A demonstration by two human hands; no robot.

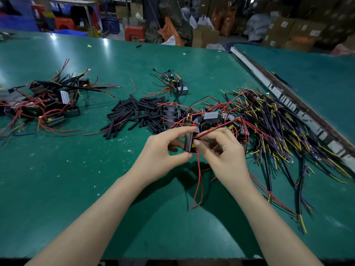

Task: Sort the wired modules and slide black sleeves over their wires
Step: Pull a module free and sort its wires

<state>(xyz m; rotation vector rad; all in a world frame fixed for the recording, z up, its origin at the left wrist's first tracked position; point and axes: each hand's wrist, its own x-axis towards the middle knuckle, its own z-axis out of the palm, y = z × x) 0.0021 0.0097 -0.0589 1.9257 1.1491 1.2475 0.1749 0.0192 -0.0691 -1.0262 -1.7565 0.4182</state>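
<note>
a green work mat [80, 169] covers a wide bench, with cardboard boxes [284, 29] and red stools [134, 33] blurred in the background. just above the mat at mid-bench, a small dark module [188, 144] is held upright between both hands. the left hand [163, 152] pinches it, forefinger along its top edge and thumb under its bottom end, fingers curled round it. the right hand [221, 152] meets the module from the other side, thumb and forefinger closed on the red wires [198, 181] where they leave its body; those wires hang down in loops toward the mat below the hands. directly beyond the hands lies a cluster of unsorted modules [201, 117] tangled in red leads. to its left is a loose heap of black sleeves [134, 114]. on the right, a broad spread of black, yellow and purple wire bundles [272, 127] reaches the metal rail [288, 104] at the mat's edge. far left sits a separate pile of modules [48, 104] with some leads in black sleeving, and a lone wired module [180, 87] lies farther back.
</note>
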